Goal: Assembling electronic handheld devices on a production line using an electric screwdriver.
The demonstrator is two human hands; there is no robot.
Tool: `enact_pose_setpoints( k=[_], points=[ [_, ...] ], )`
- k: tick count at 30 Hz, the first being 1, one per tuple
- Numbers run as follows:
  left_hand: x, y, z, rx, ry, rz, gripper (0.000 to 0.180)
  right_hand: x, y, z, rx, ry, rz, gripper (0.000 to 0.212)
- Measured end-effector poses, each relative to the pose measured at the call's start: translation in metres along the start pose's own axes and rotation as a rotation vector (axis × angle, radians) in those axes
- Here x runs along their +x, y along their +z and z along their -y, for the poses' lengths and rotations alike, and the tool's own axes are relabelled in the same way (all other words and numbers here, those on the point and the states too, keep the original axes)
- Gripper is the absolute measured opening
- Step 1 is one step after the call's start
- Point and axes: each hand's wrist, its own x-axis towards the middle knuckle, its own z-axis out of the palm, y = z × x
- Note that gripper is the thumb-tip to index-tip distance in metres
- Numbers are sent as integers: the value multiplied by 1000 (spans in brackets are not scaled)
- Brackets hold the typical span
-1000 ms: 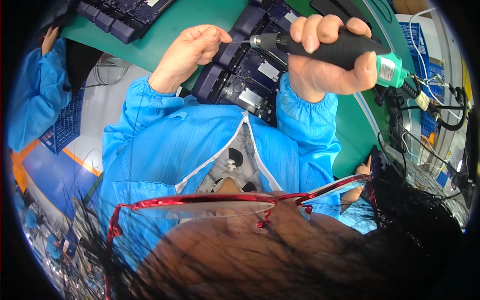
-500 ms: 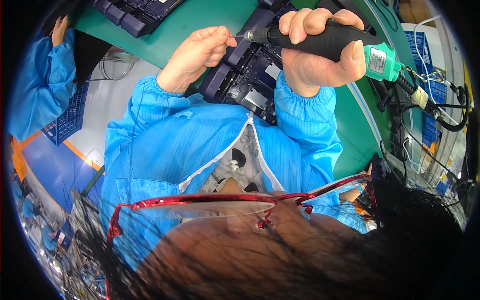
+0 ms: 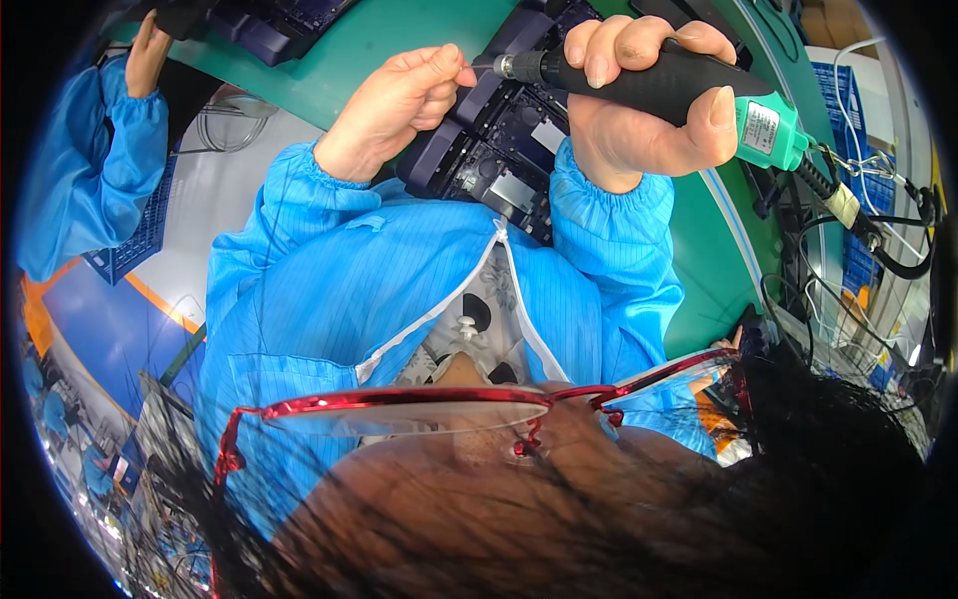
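My right hand (image 3: 639, 140) is wrapped round an electric screwdriver (image 3: 654, 88) with a black grip and a green rear end. The screwdriver lies nearly level, its thin bit pointing left. My left hand (image 3: 399, 108) is closed in a pinch at the bit's tip; whatever sits between thumb and finger is too small to make out. Below and behind both hands rests a dark blue device housing (image 3: 459, 150), its inside showing circuit parts and a silvery plate (image 3: 511, 190). My left wrist and body hide part of it.
A second dark housing (image 3: 274, 30) lies at the far left of the green table (image 3: 399, 25). A co-worker's hand (image 3: 147, 60) and blue sleeve (image 3: 110, 170) are at the left. The screwdriver's cable (image 3: 868, 235) runs off right, near blue crates (image 3: 863, 180).
The screwdriver and my right hand have shifted slightly right. My left hand stays pinched by the bit. The co-worker's hand at the left has moved right and now meets a dark object.
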Motion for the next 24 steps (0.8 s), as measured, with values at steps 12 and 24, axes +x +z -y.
enact_pose_setpoints(
  k=[12,24],
  points=[
    [5,2,1,-52,-23,9,36,2,3,-1,-1,-7,19,41],
    [0,13,7,269,159,-117,38,-7,5,3,-23,-2,-55,43]
  ],
)
